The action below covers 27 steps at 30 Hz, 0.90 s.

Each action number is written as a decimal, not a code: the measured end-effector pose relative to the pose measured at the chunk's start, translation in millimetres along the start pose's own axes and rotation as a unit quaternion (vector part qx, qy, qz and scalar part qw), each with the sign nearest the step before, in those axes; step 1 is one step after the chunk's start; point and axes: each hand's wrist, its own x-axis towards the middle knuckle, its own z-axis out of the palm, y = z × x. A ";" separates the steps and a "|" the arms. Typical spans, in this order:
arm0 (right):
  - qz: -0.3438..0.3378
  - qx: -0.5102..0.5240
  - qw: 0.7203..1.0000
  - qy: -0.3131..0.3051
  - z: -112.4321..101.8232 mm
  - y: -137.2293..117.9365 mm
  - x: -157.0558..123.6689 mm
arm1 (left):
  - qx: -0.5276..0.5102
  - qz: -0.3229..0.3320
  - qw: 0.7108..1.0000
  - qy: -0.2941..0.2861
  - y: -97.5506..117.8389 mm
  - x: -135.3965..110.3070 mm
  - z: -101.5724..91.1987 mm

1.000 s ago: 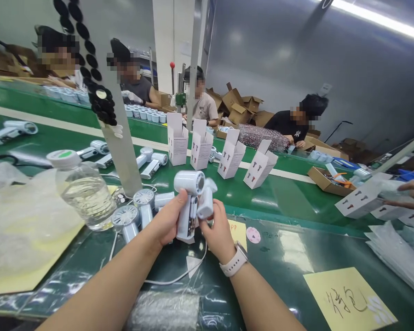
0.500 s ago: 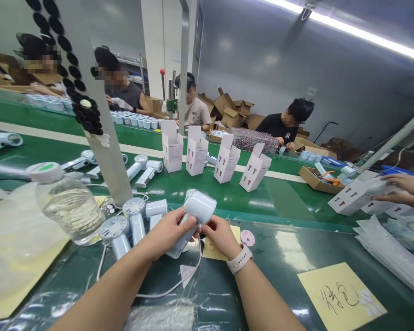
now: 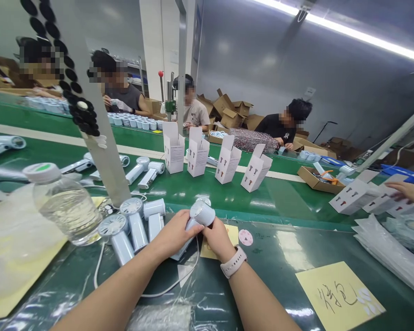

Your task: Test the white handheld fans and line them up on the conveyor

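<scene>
Your left hand (image 3: 174,234) clenches the handle of a white handheld fan (image 3: 202,214), right hand (image 3: 218,239) clasping its head, over the green conveyor belt (image 3: 262,262); white cable (image 3: 169,289) lies slack.

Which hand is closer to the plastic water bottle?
Left. Your left hand is to the right of the plastic water bottle, not touching it, with white handheld fans between them. Your right hand is farther right.

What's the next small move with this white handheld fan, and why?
Probably lay the white handheld fan beside the matching fans on the left, since your left hand and right hand both grip it right next to them.
</scene>
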 end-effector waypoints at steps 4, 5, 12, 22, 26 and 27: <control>-0.002 0.091 0.996 0.000 1.7 -2.7 -2.1 | 0.030 0.018 0.999 0.011 4.2 -0.6 0.6; -0.009 0.113 0.993 0.002 3.1 -4.9 -3.3 | 0.028 0.029 0.999 0.013 4.4 -0.7 0.0; -0.094 0.205 0.974 -0.004 4.2 -21.3 -15.1 | -0.091 0.108 0.990 0.001 4.8 -10.9 -5.5; -0.074 -0.124 0.990 0.005 -21.0 -15.4 -14.6 | -0.448 -0.028 0.885 0.124 8.9 -13.2 -1.7; -0.036 -0.231 0.972 -0.010 -15.9 -6.7 -17.2 | -0.548 -0.044 0.824 0.138 14.5 -11.7 -12.1; -0.033 -0.245 0.969 -0.015 -12.0 -5.6 -18.6 | -0.562 -0.045 0.815 0.136 15.7 -11.7 -14.4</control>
